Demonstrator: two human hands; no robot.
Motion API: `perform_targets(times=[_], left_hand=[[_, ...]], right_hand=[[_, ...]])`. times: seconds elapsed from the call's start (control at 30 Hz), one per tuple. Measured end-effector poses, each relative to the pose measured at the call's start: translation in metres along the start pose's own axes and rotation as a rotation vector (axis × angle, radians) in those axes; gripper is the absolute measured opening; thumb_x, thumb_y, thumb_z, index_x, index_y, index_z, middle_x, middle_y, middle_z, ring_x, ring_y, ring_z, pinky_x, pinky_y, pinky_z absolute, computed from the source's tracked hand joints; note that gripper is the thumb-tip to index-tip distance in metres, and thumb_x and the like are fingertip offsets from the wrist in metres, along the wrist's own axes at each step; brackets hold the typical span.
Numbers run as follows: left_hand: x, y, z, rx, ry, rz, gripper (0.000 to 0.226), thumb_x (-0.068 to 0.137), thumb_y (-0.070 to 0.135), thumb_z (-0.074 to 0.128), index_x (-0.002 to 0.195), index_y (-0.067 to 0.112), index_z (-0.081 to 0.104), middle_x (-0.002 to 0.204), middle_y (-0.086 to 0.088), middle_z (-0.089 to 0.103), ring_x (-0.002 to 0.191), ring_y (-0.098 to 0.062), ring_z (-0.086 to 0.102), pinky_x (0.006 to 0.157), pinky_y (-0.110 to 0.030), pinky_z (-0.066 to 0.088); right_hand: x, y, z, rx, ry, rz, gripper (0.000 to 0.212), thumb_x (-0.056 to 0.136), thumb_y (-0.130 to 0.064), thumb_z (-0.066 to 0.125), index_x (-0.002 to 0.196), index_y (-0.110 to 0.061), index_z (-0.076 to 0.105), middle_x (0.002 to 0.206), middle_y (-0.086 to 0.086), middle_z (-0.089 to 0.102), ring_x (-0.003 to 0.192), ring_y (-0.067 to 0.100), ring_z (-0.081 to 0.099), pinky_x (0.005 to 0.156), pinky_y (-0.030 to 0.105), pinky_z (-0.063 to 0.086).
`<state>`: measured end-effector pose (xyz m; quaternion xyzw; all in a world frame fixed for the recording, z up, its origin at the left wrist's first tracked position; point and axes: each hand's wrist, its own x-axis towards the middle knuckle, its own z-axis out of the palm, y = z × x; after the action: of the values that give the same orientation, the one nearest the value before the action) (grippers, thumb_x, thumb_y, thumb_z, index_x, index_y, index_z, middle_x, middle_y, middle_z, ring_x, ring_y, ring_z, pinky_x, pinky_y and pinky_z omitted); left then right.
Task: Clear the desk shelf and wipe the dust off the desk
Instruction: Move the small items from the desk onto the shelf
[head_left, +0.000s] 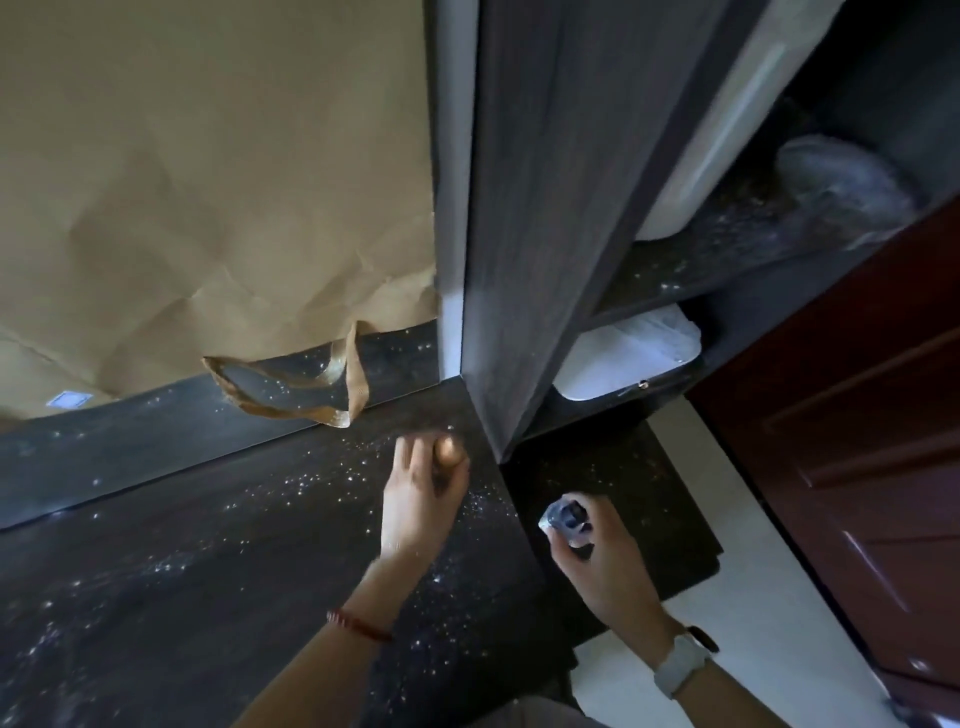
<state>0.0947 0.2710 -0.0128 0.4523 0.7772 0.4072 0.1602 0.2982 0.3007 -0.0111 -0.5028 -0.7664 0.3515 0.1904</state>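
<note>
Left hand (423, 499) curled around small brown rounded object (450, 453), right hand (592, 540) clamped on small dark item (569, 517); likely shelf clutter carried off, dusty counter (208, 545) unwiped.

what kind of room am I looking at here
Probably a home study or bedroom corner. A dark, dust-speckled desk meets a shelf unit holding white containers, with a brown paper bag on the ledge and a wooden door alongside.

Light: dim overall, brightest on the white floor (769, 597) at right.
Glare: dust specks glint on the dark desk (208, 545).
Blur: both hands smeared.
Edges: wide-angle bending.
</note>
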Motion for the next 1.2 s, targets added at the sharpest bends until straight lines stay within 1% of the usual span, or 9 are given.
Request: perform_targets(times=[0.1,0.2,0.37,0.5,0.6,0.87,1.03,1.1,1.2], left_hand=[[-0.040,0.026,0.001,-0.043,-0.055,0.113,0.019,0.077,0.037,0.055,0.092,0.027,0.051,0.090,0.016,0.047,0.070,-0.003,0.051,0.059,-0.022,0.049],[-0.039,0.059,0.011,-0.032,-0.068,0.188,0.017,0.078,0.034,0.057,0.092,0.026,0.053,0.088,0.017,0.048,0.073,-0.001,0.050,0.064,-0.018,0.047],[-0.005,0.126,0.045,-0.023,-0.029,0.296,0.030,0.083,0.033,0.054,0.103,0.011,0.058,0.095,-0.005,0.059,0.085,-0.018,0.056,0.074,-0.029,0.049],[0.024,0.158,0.069,0.050,0.077,0.187,0.032,0.084,0.023,0.057,0.108,0.002,0.056,0.096,-0.014,0.064,0.090,-0.033,0.055,0.076,-0.036,0.048],[0.046,0.170,0.080,0.035,0.047,-0.042,0.034,0.087,0.016,0.058,0.116,0.001,0.051,0.104,-0.023,0.059,0.097,-0.038,0.053,0.080,-0.040,0.044],[0.077,0.165,0.094,0.083,-0.015,-0.217,0.056,0.088,0.027,0.056,0.137,0.013,0.033,0.119,-0.019,0.059,0.107,-0.037,0.054,0.081,-0.035,0.042],[0.024,0.159,0.092,0.173,0.081,0.018,0.061,0.086,0.038,0.041,0.138,0.008,0.029,0.142,-0.016,0.037,0.127,-0.030,0.036,0.103,-0.039,0.032],[-0.012,0.150,0.088,0.183,0.098,0.056,0.054,0.086,0.038,0.038,0.134,0.016,0.033,0.140,-0.010,0.039,0.127,-0.021,0.033,0.103,-0.035,0.029],[-0.063,0.116,0.071,0.281,0.098,0.058,0.038,0.085,0.035,0.041,0.120,0.021,0.045,0.126,-0.005,0.053,0.119,-0.017,0.040,0.098,-0.037,0.036]], right_hand=[[0.007,0.005,-0.036,0.036,0.027,-0.041,0.036,0.080,-0.019,0.068,0.112,-0.017,0.053,0.100,-0.010,0.054,0.086,-0.005,0.056,0.073,0.000,0.043],[0.031,0.008,-0.068,0.065,0.109,-0.139,0.033,0.081,-0.019,0.067,0.111,-0.015,0.053,0.099,-0.001,0.059,0.085,0.005,0.059,0.072,0.005,0.045],[0.086,0.005,-0.107,-0.071,0.279,-0.287,0.042,0.079,-0.018,0.071,0.114,-0.005,0.052,0.105,0.014,0.059,0.096,0.023,0.055,0.080,0.028,0.048],[0.121,-0.002,-0.125,-0.198,0.230,-0.303,0.041,0.076,-0.015,0.072,0.111,-0.001,0.055,0.109,0.017,0.061,0.107,0.031,0.051,0.087,0.033,0.044],[0.137,0.003,-0.124,-0.263,0.134,-0.314,0.039,0.081,-0.014,0.066,0.115,0.001,0.054,0.117,0.020,0.055,0.113,0.035,0.048,0.094,0.043,0.044],[0.151,-0.008,-0.117,-0.195,0.091,-0.248,0.056,0.089,-0.016,0.056,0.138,-0.003,0.032,0.137,0.023,0.034,0.123,0.036,0.042,0.095,0.040,0.042],[0.111,0.011,-0.113,-0.074,0.285,-0.351,0.050,0.087,-0.013,0.053,0.134,-0.006,0.037,0.125,0.019,0.045,0.116,0.032,0.048,0.090,0.038,0.048],[0.085,0.022,-0.104,-0.042,0.328,-0.357,0.042,0.088,-0.016,0.045,0.128,-0.004,0.043,0.120,0.016,0.050,0.112,0.027,0.049,0.094,0.034,0.044],[0.043,0.036,-0.075,-0.102,0.210,-0.343,0.039,0.088,-0.022,0.040,0.121,-0.006,0.052,0.116,0.012,0.059,0.110,0.024,0.050,0.092,0.035,0.045]])
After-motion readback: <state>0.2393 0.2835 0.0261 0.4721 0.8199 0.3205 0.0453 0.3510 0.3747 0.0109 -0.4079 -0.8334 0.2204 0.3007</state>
